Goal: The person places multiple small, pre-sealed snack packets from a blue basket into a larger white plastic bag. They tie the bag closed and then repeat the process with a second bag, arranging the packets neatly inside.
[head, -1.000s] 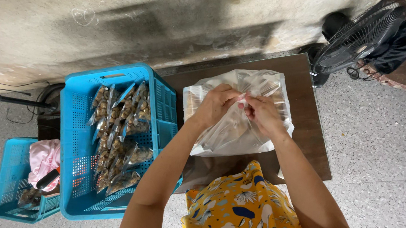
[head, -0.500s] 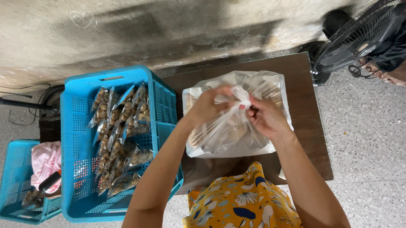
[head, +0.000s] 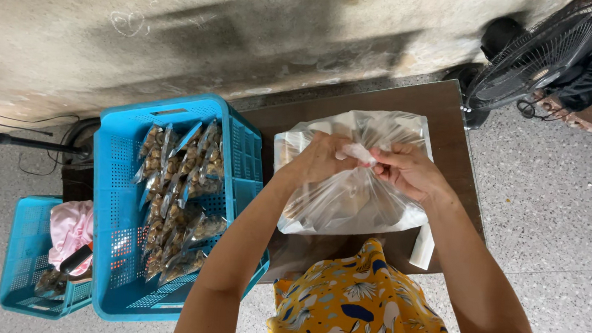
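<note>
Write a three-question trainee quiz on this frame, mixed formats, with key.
1. True or false: both hands grip the clear plastic bag on the brown table.
2. The small filled packets lie in: A) large blue crate B) small blue crate C) the table.
3. What stands at the table's far right corner?

Key:
1. True; left hand and right hand pinch its gathered top.
2. A, large blue crate.
3. A black fan.

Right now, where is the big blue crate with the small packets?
In the head view, the big blue crate stands left of the brown table, between it and a smaller blue crate.
</note>
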